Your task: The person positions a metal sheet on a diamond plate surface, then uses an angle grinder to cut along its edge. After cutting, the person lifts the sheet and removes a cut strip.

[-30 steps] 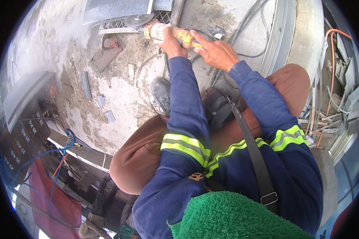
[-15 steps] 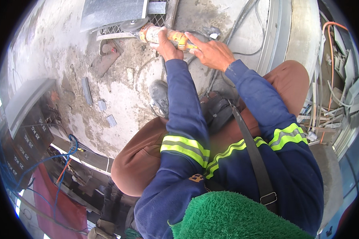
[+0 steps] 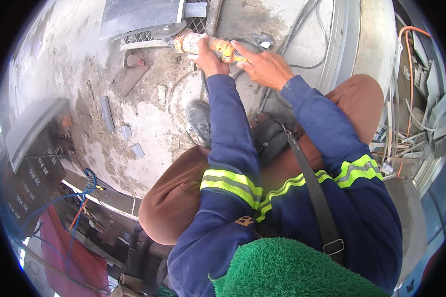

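Both my hands are on an orange angle grinder (image 3: 218, 45) at the top middle of the head view. My left hand (image 3: 209, 58) wraps round the front of its body, close behind the head. My right hand (image 3: 266, 65) grips the rear end, with the index finger stretched along it. The grinder's disc (image 3: 168, 29) lies at the near edge of a grey metal sheet (image 3: 141, 17), and whether it touches the sheet I cannot tell. Under the sheet is a metal mesh frame (image 3: 143, 44).
Small metal offcuts (image 3: 107, 114) lie on the stained concrete floor (image 3: 148, 119). Dark cables (image 3: 302, 24) run behind my right hand. Scrap strips and an orange hose (image 3: 410, 79) are heaped at the right. Stacked dark boxes (image 3: 29, 188) and a blue rope (image 3: 59, 198) are at the lower left.
The grinder and both my hands have shifted very slightly to the right. My grip looks the same, and the metal sheet has hardly moved.
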`<state>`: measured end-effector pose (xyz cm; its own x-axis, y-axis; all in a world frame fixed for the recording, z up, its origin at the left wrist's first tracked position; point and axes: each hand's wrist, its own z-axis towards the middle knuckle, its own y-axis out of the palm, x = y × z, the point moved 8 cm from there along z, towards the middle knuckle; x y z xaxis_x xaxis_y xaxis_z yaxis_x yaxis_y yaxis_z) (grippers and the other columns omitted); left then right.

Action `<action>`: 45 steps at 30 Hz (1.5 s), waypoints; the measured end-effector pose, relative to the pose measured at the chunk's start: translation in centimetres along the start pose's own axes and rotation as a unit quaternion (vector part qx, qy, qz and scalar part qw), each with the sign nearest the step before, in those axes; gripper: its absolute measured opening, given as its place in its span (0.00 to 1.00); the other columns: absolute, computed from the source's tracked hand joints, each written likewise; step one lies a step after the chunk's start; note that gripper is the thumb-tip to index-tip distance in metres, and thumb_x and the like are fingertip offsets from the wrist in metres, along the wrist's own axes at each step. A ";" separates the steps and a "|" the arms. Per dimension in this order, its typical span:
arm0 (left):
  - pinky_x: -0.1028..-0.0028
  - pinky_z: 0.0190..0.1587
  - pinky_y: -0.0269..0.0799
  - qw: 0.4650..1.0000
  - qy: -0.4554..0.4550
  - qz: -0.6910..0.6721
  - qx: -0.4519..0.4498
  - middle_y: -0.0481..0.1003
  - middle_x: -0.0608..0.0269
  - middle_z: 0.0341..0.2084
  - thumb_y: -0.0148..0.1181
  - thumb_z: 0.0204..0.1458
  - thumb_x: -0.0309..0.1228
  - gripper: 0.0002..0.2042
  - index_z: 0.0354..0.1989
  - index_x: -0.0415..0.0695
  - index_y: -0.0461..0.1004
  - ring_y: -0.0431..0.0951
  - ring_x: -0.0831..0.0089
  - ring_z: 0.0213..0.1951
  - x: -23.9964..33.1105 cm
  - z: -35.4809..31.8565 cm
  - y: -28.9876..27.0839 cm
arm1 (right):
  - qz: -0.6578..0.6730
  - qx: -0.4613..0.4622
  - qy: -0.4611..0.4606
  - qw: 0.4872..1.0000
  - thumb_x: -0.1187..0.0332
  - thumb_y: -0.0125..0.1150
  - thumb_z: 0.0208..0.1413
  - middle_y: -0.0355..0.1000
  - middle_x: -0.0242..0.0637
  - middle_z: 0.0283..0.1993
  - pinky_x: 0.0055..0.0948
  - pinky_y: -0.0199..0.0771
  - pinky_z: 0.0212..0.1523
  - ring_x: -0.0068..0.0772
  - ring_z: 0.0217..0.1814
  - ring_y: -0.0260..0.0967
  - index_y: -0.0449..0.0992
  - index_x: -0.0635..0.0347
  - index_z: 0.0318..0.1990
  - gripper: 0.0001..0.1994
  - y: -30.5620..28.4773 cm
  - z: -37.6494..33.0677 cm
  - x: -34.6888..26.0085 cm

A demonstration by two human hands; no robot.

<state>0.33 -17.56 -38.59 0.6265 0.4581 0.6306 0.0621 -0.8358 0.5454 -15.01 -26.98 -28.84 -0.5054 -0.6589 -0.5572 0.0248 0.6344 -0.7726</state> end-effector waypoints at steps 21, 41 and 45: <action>0.57 0.53 0.80 0.989 0.032 -0.132 -0.054 0.79 0.51 0.42 0.63 0.62 0.49 0.23 0.50 0.39 0.76 0.80 0.56 0.46 8.2 -2.9 -8.0 | 0.433 -0.264 0.131 0.852 0.47 0.69 0.68 0.75 0.38 0.35 0.27 0.71 0.23 0.25 0.28 0.72 0.61 0.66 0.73 0.39 6.0 1.9 -6.9; 0.57 0.60 0.82 0.946 0.059 0.082 -0.309 0.78 0.44 0.61 0.74 0.62 0.42 0.47 0.81 0.39 0.49 0.82 0.58 0.59 5.8 -10.0 18.4 | 0.212 -0.092 0.129 0.964 0.67 0.74 0.62 0.70 0.24 0.27 0.25 0.66 0.24 0.15 0.21 0.64 0.82 0.62 0.50 0.13 -15.6 -0.5 4.2; 0.65 0.58 0.79 0.876 -0.026 0.271 -0.398 0.81 0.47 0.57 0.75 0.62 0.47 0.41 0.76 0.37 0.63 0.83 0.64 0.55 0.9 -11.8 19.7 | 0.240 -0.032 0.154 0.958 0.67 0.73 0.63 0.68 0.23 0.26 0.25 0.65 0.22 0.17 0.20 0.63 0.80 0.61 0.49 0.13 -19.4 -2.9 8.8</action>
<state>-7.01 -30.09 -20.77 0.4331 0.0276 0.9009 -0.8037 -0.4407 0.3998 -22.41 -43.91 -17.81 -0.6796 -0.1405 -0.7200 0.2706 0.8643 -0.4240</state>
